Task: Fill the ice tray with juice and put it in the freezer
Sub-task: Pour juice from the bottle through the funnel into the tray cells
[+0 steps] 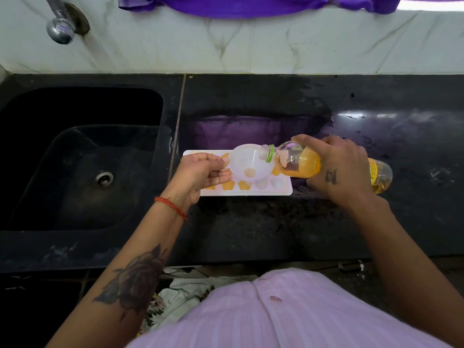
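Observation:
A white ice tray (285,191) lies on the black counter, most of its cells holding orange juice; two cells at the front right look pale. Above it my left hand (200,175) pinches the rim of a white funnel (247,163). My right hand (337,169) grips a clear juice bottle (301,162), tipped almost flat, its open mouth with a green ring inside the funnel. Orange juice lies along the bottle's lower side. A little juice shows at the funnel's bottom.
A black sink (82,156) with a drain sits left of the tray. A chrome tap (60,27) juts from the marble wall (251,46) above it. A purple cloth (251,6) hangs at the top. The counter (401,146) runs on to the right.

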`<control>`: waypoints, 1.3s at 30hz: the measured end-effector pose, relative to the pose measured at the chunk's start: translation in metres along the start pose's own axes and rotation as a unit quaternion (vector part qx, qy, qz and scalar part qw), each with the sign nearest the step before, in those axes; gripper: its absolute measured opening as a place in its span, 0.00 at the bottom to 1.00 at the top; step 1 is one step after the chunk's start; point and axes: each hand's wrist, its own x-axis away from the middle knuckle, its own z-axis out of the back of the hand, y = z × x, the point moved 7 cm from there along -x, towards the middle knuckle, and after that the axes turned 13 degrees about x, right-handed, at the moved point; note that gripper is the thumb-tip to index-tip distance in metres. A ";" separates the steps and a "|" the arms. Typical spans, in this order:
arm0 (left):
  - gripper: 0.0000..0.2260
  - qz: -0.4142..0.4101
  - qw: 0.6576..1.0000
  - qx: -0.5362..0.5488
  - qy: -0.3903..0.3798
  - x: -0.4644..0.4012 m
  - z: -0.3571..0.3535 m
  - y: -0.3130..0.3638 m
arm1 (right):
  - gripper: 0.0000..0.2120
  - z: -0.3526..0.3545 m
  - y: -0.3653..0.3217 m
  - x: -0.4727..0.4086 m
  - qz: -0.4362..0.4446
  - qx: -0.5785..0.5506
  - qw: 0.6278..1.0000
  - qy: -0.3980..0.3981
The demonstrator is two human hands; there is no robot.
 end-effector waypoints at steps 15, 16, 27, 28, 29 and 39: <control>0.05 0.015 1.000 -0.016 -0.017 -0.007 -0.027 -0.015 | 0.30 -0.001 0.025 0.011 -0.025 0.041 0.999 0.016; 0.05 0.016 1.000 -0.018 -0.016 -0.008 -0.027 -0.015 | 0.30 -0.002 0.025 0.011 -0.024 0.045 0.999 0.014; 0.04 0.019 0.999 -0.027 -0.014 -0.008 -0.026 -0.015 | 0.31 -0.005 0.024 0.010 -0.017 0.063 0.998 0.003; 0.04 0.020 0.999 -0.026 -0.014 -0.008 -0.026 -0.015 | 0.31 -0.005 0.024 0.010 -0.017 0.061 0.998 0.001; 0.04 0.020 0.999 -0.025 -0.015 -0.008 -0.026 -0.015 | 0.31 -0.006 0.023 0.010 -0.017 0.057 0.998 0.000; 0.03 0.010 0.999 -0.024 -0.032 -0.007 -0.032 -0.008 | 0.32 -0.003 0.030 0.011 -0.038 -0.002 0.999 0.005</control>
